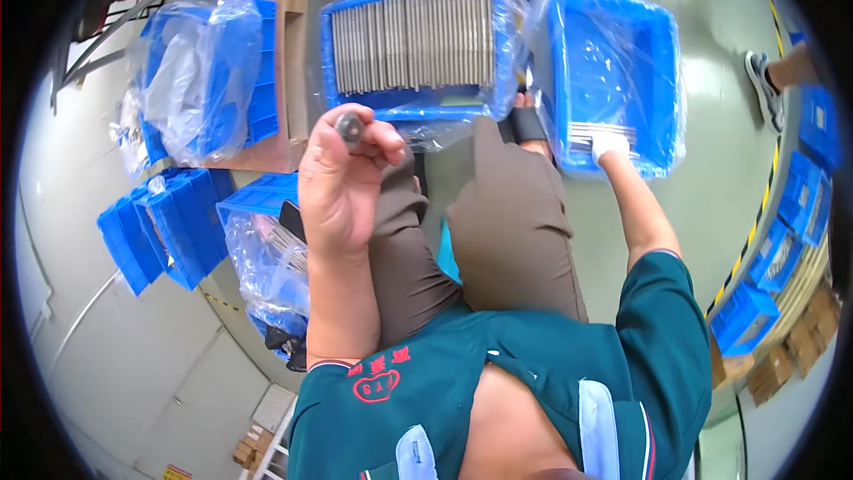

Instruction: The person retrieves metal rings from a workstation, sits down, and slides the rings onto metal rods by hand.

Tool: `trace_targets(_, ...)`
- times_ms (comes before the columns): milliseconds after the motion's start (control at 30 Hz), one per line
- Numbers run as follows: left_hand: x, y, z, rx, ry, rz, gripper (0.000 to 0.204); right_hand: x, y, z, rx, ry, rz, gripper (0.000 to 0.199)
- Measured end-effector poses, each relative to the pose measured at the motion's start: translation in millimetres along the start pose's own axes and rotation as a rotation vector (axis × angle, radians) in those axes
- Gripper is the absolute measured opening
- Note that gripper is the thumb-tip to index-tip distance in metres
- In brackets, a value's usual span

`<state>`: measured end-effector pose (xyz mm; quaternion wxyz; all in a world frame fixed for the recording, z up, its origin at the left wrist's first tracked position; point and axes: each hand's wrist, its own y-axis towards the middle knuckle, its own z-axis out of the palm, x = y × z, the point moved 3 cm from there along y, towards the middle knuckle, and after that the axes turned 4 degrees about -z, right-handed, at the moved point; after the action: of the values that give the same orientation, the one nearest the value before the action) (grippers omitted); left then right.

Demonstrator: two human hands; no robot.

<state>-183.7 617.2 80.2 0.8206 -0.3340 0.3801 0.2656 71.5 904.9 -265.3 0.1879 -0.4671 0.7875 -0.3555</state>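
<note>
- Two hands at work: left hand pinches one short metal rod, raised.
- Right hand, gloved, grasps rods in the near-empty right bin.
- Far bin already full.

Teal short-sleeved shirt with red emblem, brown trousers, white glove.

Around my legs the grey-green floor carries everything. In front of me stand a blue crate full of metal rods and a second blue crate with plastic lining. At my left lie stacked blue bins.
</note>
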Motion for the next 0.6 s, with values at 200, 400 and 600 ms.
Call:
trace_targets(200,-8,-5,-7,-0.055,-0.047,0.061,0.039,23,-11,-7,-0.083,0.128,0.169,0.032)
trace_targets(400,-8,-13,-4,-0.103,-0.055,0.039,0.035,19,-9,-16,-0.043,0.144,0.171,0.03)
trace_targets(600,13,-29,19,0.061,0.093,-0.111,0.029,93,12,-138,-0.502,0.381,0.18,0.029)
